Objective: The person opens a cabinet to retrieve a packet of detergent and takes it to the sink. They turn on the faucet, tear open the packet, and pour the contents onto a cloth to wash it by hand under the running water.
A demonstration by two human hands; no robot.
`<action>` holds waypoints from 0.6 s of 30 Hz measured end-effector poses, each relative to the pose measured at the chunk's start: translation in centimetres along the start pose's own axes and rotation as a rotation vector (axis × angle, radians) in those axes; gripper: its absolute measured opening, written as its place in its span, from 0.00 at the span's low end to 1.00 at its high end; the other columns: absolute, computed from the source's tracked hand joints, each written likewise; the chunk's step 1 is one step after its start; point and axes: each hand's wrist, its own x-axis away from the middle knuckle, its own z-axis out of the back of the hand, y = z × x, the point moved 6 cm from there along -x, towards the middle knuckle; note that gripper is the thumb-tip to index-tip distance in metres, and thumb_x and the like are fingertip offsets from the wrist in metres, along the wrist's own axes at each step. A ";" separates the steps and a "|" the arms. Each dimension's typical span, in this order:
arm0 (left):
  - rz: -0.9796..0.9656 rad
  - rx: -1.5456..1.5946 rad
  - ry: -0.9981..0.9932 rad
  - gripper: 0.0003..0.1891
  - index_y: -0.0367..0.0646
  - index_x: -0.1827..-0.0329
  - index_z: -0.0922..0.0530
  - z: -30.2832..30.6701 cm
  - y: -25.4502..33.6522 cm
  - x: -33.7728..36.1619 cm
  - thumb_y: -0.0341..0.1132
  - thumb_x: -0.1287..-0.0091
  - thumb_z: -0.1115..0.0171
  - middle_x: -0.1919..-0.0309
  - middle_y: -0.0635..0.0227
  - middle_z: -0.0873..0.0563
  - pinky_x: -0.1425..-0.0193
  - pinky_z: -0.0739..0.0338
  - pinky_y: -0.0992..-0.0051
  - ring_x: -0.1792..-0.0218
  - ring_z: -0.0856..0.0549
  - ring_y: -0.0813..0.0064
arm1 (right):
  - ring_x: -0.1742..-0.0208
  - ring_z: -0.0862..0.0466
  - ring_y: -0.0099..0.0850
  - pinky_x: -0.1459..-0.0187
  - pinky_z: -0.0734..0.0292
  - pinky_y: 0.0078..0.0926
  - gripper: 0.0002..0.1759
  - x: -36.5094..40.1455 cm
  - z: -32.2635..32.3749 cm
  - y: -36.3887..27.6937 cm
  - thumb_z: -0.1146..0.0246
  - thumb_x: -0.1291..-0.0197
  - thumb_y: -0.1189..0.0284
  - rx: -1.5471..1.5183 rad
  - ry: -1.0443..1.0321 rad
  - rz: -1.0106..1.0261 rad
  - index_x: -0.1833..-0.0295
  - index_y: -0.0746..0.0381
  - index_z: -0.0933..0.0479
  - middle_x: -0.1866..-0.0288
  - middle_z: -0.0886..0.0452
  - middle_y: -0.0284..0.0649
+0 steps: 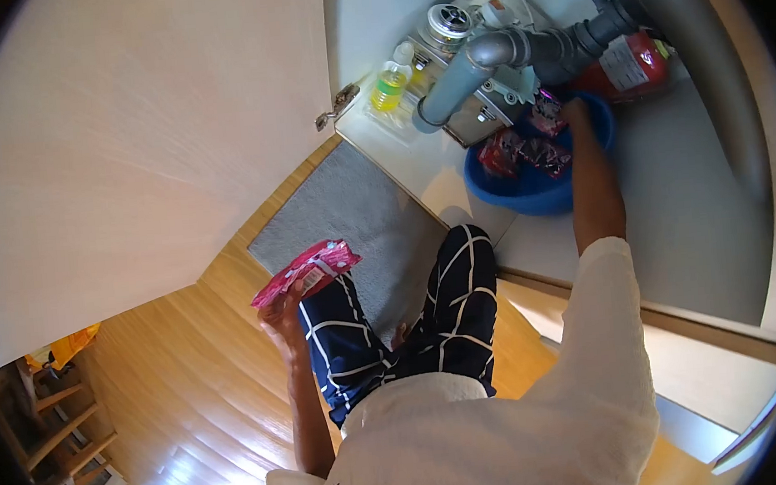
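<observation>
My left hand is closed on a flat, shiny pink packet with a white label, held above the floor beside my left knee. My right arm reaches into the open cabinet. There, my right hand is closed at the edge of a dark pink shiny packet inside a blue basin; its fingertips are partly hidden in shadow. Two more packets lie in the basin: a red one and a dark patterned one.
Grey drain pipes cross above the basin. Behind them stand a metal box, a bottle of yellow liquid and a red container. The cabinet door swings wide on my left. A grey mat lies before the cabinet.
</observation>
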 end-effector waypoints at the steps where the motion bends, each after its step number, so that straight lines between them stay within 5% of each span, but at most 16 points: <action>1: 0.014 0.014 0.025 0.09 0.36 0.62 0.21 0.2 -0.3 0.2 0.27 0.46 0.36 0.66 0.66 0.17 0.54 0.28 0.77 0.63 0.20 0.79 | 0.57 0.20 0.41 0.53 0.27 0.38 0.23 -0.8 -1.3 0.3 0.40 0.53 0.52 0.022 -0.056 0.006 0.62 0.61 0.21 0.62 0.20 0.47; 4: 0.018 -0.044 0.045 0.09 0.36 0.62 0.21 0.4 -1.5 0.3 0.27 0.46 0.36 0.66 0.66 0.17 0.54 0.28 0.77 0.63 0.20 0.79 | 0.47 0.25 0.41 0.49 0.29 0.36 0.19 -2.2 -3.2 1.3 0.43 0.47 0.58 0.102 -0.173 -0.024 0.57 0.60 0.21 0.51 0.24 0.46; 7: 0.024 -0.049 0.036 0.10 0.37 0.62 0.21 0.4 -2.2 0.4 0.30 0.46 0.35 0.67 0.67 0.17 0.57 0.28 0.79 0.65 0.21 0.80 | 0.45 0.27 0.41 0.46 0.31 0.36 0.21 0.5 -0.8 2.7 0.39 0.50 0.60 -0.249 -0.115 -0.380 0.52 0.60 0.24 0.48 0.25 0.46; 10: 0.022 -0.054 0.011 0.11 0.38 0.62 0.22 0.4 -2.4 0.4 0.31 0.46 0.35 0.67 0.68 0.17 0.57 0.28 0.79 0.65 0.21 0.80 | 0.45 0.26 0.41 0.45 0.32 0.38 0.24 5.1 3.3 -0.7 0.36 0.53 0.63 -0.056 -0.497 -0.135 0.48 0.60 0.26 0.47 0.26 0.45; 13: 0.027 0.015 0.020 0.11 0.36 0.63 0.21 0.0 -2.0 0.2 0.30 0.47 0.34 0.67 0.67 0.17 0.55 0.28 0.77 0.65 0.20 0.79 | 0.44 0.27 0.39 0.46 0.32 0.40 0.33 6.6 1.7 -2.1 0.27 0.67 0.58 0.028 -0.481 -0.126 0.52 0.61 0.24 0.49 0.25 0.46; 18: 0.004 0.011 0.060 0.10 0.35 0.63 0.21 0.7 -1.1 0.2 0.30 0.47 0.34 0.67 0.65 0.17 0.55 0.27 0.76 0.65 0.20 0.78 | 0.44 0.28 0.39 0.46 0.32 0.40 0.36 3.7 -2.4 -3.9 0.27 0.69 0.58 0.095 -0.330 -0.207 0.50 0.61 0.26 0.47 0.26 0.44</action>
